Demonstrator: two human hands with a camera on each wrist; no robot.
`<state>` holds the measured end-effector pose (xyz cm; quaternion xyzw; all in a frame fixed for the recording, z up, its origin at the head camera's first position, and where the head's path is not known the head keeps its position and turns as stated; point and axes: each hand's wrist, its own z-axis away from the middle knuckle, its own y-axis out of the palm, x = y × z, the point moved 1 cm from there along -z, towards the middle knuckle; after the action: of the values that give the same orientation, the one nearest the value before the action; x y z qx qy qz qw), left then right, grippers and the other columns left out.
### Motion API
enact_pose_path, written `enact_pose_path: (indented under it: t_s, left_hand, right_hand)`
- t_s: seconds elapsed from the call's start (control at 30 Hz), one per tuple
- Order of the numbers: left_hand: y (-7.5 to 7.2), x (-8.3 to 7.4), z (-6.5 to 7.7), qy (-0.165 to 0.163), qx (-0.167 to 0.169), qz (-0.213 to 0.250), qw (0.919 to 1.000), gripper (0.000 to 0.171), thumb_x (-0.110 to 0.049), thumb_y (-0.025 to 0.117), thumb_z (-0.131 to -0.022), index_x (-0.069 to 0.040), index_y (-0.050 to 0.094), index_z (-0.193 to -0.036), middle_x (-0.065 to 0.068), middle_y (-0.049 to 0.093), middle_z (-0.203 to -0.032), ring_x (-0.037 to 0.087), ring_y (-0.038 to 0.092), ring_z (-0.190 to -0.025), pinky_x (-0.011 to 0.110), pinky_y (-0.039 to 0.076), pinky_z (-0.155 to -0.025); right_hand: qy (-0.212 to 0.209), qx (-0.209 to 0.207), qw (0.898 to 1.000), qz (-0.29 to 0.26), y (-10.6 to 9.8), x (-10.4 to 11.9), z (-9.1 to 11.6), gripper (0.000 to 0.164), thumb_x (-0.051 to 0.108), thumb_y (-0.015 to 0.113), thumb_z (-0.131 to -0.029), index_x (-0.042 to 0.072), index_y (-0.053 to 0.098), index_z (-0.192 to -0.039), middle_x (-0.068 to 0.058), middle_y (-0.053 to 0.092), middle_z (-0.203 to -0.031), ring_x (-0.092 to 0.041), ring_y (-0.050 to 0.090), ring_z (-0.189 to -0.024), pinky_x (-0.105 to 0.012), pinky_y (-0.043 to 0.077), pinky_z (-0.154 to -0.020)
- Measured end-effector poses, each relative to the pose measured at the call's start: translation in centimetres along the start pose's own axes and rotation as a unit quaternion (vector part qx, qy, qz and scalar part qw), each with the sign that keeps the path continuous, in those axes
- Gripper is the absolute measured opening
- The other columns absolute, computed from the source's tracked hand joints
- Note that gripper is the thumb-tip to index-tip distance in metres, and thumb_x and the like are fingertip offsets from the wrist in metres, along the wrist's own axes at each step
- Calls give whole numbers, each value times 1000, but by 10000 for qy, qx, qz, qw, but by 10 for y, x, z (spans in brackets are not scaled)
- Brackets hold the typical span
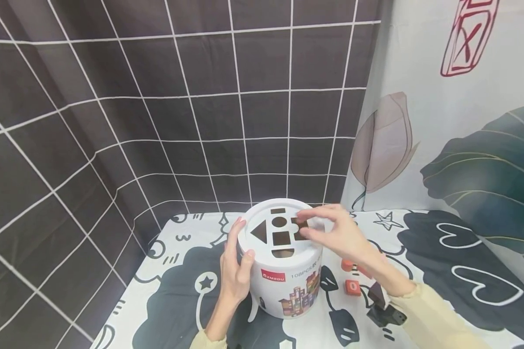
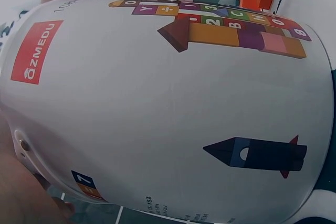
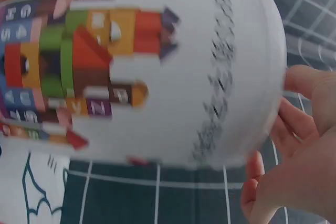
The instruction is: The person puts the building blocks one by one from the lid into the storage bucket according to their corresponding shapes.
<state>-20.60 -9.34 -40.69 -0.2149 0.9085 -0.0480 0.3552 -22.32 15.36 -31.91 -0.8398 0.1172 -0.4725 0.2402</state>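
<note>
A white bucket [image 1: 266, 295] with printed pictures of coloured blocks stands upright on the cloth. Its white lid [image 1: 303, 250] has several shaped cutouts, among them a triangle, a circle and a square. The left hand [image 1: 236, 271] holds the bucket's left side near the top, thumb at the front of the lid rim. Over the right part of the lid is the right hand [image 1: 338, 232], its thumb and forefinger apart around a cutout, with nothing visible between them. In the right wrist view, fingers [image 3: 294, 121] appear beside the lid end of the bucket.
Small red blocks lie right of the bucket, one marked with a 0 [image 1: 352, 287] and a rounded one [image 1: 347, 265] behind it. A patterned black-and-white cloth [image 1: 174, 291] covers the table. A dark grid curtain [image 1: 262, 116] hangs behind, and a leaf-printed white curtain [image 1: 401, 58] hangs at right.
</note>
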Motion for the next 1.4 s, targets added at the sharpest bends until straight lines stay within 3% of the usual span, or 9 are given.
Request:
enact_pose_path:
  t_s: [0.23, 0.47, 0.53, 0.6, 0.7, 0.8, 0.93, 1.03, 1.4]
  left_hand:
    - [-1, -1, -2, 62, -79, 5, 9999, 60, -29, 49, -87, -6, 51, -143, 13, 47, -151, 36, 50, -132, 68, 35, -100]
    - [-2, -2, -3, 86, -64, 4, 9999, 60, -27, 49, -87, -7, 50, -144, 13, 46, -152, 36, 49, -132, 63, 39, -100]
    - [-2, -3, -3, 90, -65, 10, 9999, 61, -27, 49, -87, -7, 50, -144, 13, 45, -152, 36, 49, -133, 63, 39, -100]
    - [-2, -3, -3, 93, -75, 11, 9999, 60, -27, 49, -87, -7, 50, -144, 13, 46, -152, 36, 49, -133, 63, 39, -100]
    - [-2, -3, -2, 85, -90, 14, 9999, 60, -28, 49, -87, -7, 50, -144, 13, 46, -151, 36, 49, -133, 63, 39, -99]
    - [-2, -3, -2, 78, -84, 22, 9999, 60, -28, 49, -87, -7, 50, -144, 13, 46, -152, 36, 48, -134, 63, 38, -101]
    - [-2, -2, -2, 74, -61, 37, 9999, 61, -27, 49, -87, -7, 50, -144, 14, 45, -152, 36, 46, -135, 63, 37, -102]
    - [-1, -2, -1, 63, -60, 43, 10000, 61, -27, 49, -87, -6, 50, -144, 14, 45, -152, 36, 46, -135, 63, 37, -102]
    - [0, -2, 0, 84, -50, 38, 9999, 60, -27, 50, -88, -6, 50, -143, 15, 46, -151, 37, 46, -135, 64, 37, -102]
  right_hand:
    - [489, -207, 9983, 240, -46, -24, 15, 35, 20, 74, -91, 7, 69, -123, -10, 70, -121, -32, 54, -123, -66, 30, -103]
    - [982, -270, 9911, 855, -75, -71, 43, 40, 25, 71, -94, 6, 65, -128, -15, 67, -123, -34, 53, -119, -62, 36, -96]
    - [1114, -354, 9889, 921, -80, -86, 52, 41, 25, 71, -94, 5, 65, -128, -17, 67, -123, -28, 54, -117, -61, 37, -96]
    - [1211, -427, 9878, 877, -84, -99, 61, 41, 24, 72, -93, 3, 64, -127, -20, 66, -123, -13, 53, -115, -62, 37, -98]
    - [1353, -493, 9865, 786, -89, -115, 73, 43, 24, 73, -92, 0, 64, -126, -23, 64, -126, 11, 45, -109, -66, 36, -99]
    - [1478, -490, 9836, 911, -91, -128, 85, 44, 24, 75, -91, 1, 65, -127, -21, 64, -125, 18, 42, -103, -56, 42, -97]
    - [1691, -459, 9774, 1184, -92, -142, 102, 44, 23, 76, -89, 3, 65, -127, -15, 69, -117, 14, 50, -96, -31, 48, -82]
    - [1861, -457, 9750, 1125, -91, -152, 114, 44, 20, 78, -88, 1, 65, -126, -15, 71, -113, 10, 54, -91, -21, 47, -75]
    - [2597, -328, 9593, 1060, -82, -181, 143, 51, 19, 80, -85, -6, 63, -125, -15, 70, -109, -6, 58, -81, -25, 48, -67]
